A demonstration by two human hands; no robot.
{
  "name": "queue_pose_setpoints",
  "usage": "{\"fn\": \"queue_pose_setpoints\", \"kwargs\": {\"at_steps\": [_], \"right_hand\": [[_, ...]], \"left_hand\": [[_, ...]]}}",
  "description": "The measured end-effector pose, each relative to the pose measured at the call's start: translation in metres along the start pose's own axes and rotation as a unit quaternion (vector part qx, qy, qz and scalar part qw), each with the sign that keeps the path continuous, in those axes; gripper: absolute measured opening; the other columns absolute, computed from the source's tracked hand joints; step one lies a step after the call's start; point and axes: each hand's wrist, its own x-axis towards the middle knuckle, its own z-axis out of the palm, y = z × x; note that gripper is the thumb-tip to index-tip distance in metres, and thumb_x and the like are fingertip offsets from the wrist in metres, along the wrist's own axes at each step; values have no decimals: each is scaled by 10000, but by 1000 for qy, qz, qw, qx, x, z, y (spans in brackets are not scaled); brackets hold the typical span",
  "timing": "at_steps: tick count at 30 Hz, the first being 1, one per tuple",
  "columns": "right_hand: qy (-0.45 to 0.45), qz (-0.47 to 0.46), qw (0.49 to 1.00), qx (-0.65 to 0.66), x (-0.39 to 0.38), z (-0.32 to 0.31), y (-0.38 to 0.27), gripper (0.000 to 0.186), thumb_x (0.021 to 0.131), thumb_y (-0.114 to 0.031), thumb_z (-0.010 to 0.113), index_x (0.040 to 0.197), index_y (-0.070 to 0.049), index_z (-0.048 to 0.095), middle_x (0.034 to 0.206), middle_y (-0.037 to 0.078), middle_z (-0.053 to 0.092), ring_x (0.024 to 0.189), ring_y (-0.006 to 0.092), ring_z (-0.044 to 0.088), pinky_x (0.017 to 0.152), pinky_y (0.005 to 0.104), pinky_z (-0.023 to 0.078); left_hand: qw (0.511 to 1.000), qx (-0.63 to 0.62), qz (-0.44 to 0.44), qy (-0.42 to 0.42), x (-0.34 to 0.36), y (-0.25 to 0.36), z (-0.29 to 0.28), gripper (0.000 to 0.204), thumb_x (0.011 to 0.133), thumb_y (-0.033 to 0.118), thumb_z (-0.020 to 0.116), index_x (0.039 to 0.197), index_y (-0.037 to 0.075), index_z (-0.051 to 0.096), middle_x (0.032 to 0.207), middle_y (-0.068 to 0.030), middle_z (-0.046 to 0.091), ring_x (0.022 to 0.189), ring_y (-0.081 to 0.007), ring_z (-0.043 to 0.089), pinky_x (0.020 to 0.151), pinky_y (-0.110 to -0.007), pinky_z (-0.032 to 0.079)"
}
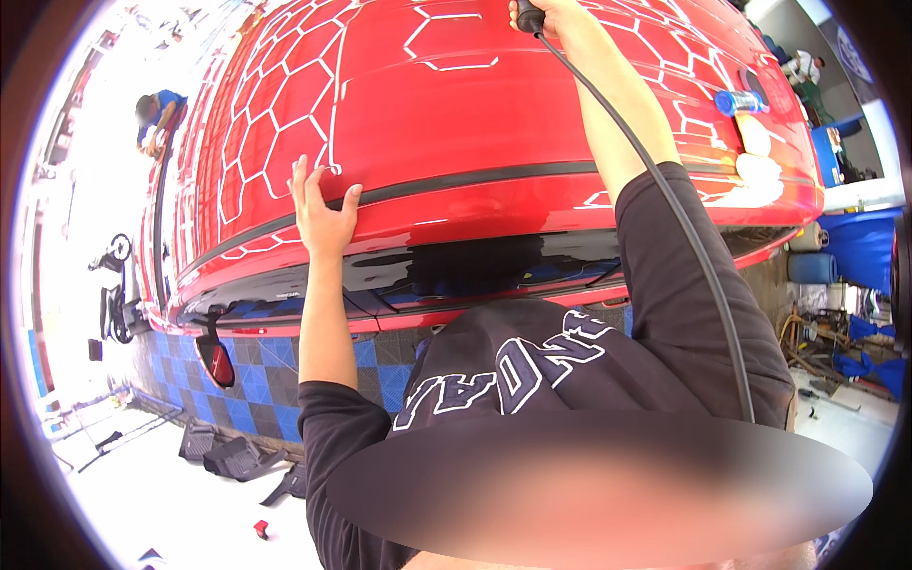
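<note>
red glossy bodywork is filling most of the view: the car panel (494,123) is spreading from nine o'clock across to three o'clock, carrying a white hexagon pattern and a black trim strip (475,180) running across its lower part. below it, at seven o'clock, blue and dark checkered floor tiles (256,366) are showing, with dark floor mats (223,456) lying on the pale floor.

the left hand (321,214) is resting flat on the panel near ten o'clock of centre, fingers spread and open, pressing just above the trim strip and holding nothing. the right hand (543,14) is reaching to twelve o'clock, its grip closed around a dark tool handle (528,17) at the picture's top edge; a black cable (665,199) is trailing from it down along the forearm toward four o'clock.

as a judgement, the surface is looking largely finished and shiny, and work is going on at the far upper part. a blue-capped bottle (739,102) is lying on the panel at two o'clock. another person in blue (160,116) is bending at the car's far side, at ten o'clock.
</note>
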Motion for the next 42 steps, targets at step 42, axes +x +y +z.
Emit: {"fn": "queue_pose_setpoints", "kwargs": {"at_steps": [42], "right_hand": [[121,-30,991,-52,-196,-174,21,157,882,-56,753,971,6,641,735,88,639,608,181,642,581,373,617]], "left_hand": [[998,68,-3,-15,-9,14,5,763,907,545,795,1362,-34,594,1604,-242,440,1531,-419,380,1295,-556,261]]}}
